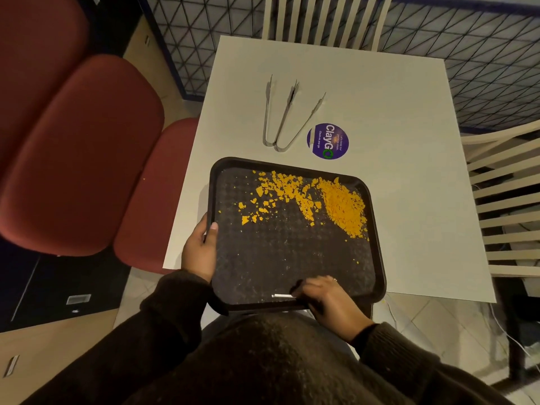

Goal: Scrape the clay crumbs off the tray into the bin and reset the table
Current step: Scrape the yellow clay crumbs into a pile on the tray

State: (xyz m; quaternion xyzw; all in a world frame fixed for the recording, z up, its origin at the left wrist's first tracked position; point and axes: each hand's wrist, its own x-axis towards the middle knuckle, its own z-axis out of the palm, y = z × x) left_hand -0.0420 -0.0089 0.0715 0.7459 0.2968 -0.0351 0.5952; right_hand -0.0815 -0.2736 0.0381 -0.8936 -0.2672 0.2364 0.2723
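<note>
A dark rectangular plastic tray (292, 258) with a textured bottom lies at the near edge of a white square table (394, 112), its near rim hanging a little past the table edge toward the person. The left hand (200, 249) grips the tray's left rim, thumb laid over the top and fingers (201, 226) curled under, clamped on the rim; this looks like a steadying hold so the tray does not slide or tip. The right hand (327, 299) rests at the near rim, its fingers closed around a small white strip-like scraper (282, 295), whose exact shape is too small to tell, with the edge lying low on the tray floor.

The orange clay crumbs (339, 203) sit in the far half of the tray: a dense heap toward the far right corner and looser, larger flakes trailing left across the far side. The near half is almost bare apart from fine specks, so the crumbs appear gathered away from the person, probably ready for tipping out over one corner.

On the table beyond the tray lie two metal tongs (280, 118), side by side and touching at their hinged ends, with a round purple sticker (328, 140) just to their right. No bin is in view, so the emptying step looks not yet done. Red padded seats (81, 147) stand to the left, pale slatted chairs (508, 200) to the right and far side.
</note>
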